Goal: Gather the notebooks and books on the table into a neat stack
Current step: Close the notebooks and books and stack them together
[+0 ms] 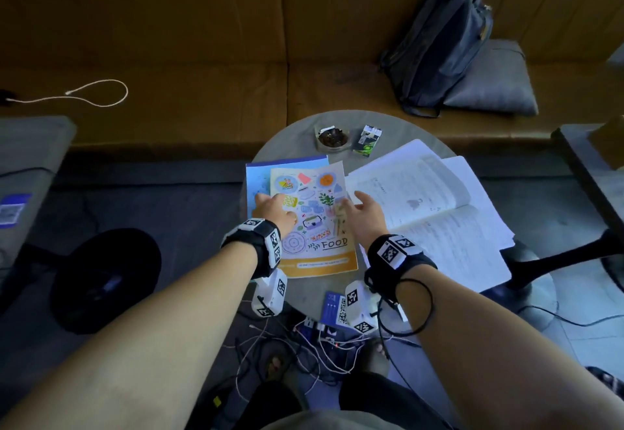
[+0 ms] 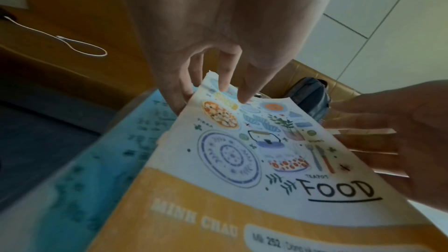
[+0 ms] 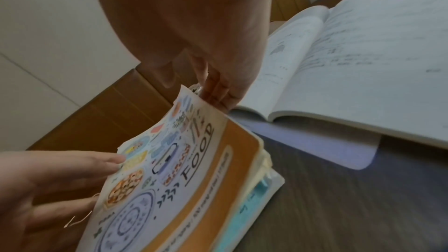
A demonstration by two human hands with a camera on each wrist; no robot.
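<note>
The FOOD notebook [image 1: 315, 223], white with coloured food drawings and an orange band along its near edge, lies on top of a light blue notebook [image 1: 258, 181] on the left half of the round grey table [image 1: 304, 288]. It sits skewed on the blue one, whose left and far margins show from under it. The left hand [image 1: 275, 211] rests on the left edge of the FOOD notebook; in the left wrist view its fingers [image 2: 244, 91] are spread and nearly straight, tips touching the cover, with one finger down along the edge toward the blue cover. The right hand [image 1: 363, 215] is at the right edge of the FOOD notebook, fingers [image 3: 218, 93] held together and pointing down against that edge, thumb apart. Neither hand is curled round the book.

Just right of the FOOD notebook an open book [image 1: 425, 200] lies face up, its pages printed with text, on top of a spread of loose white sheets [image 1: 472, 254] that overhang the right rim of the table. Beyond the FOOD notebook stand a glass ashtray [image 1: 332, 139] and, beside it, a cigarette pack [image 1: 368, 141]. Near its orange band, at the table's near rim, lies a blue card [image 1: 332, 308]. Farther back, a dark backpack [image 1: 439, 45] leans on the brown sofa [image 1: 202, 41] against a grey cushion [image 1: 496, 82].
</note>
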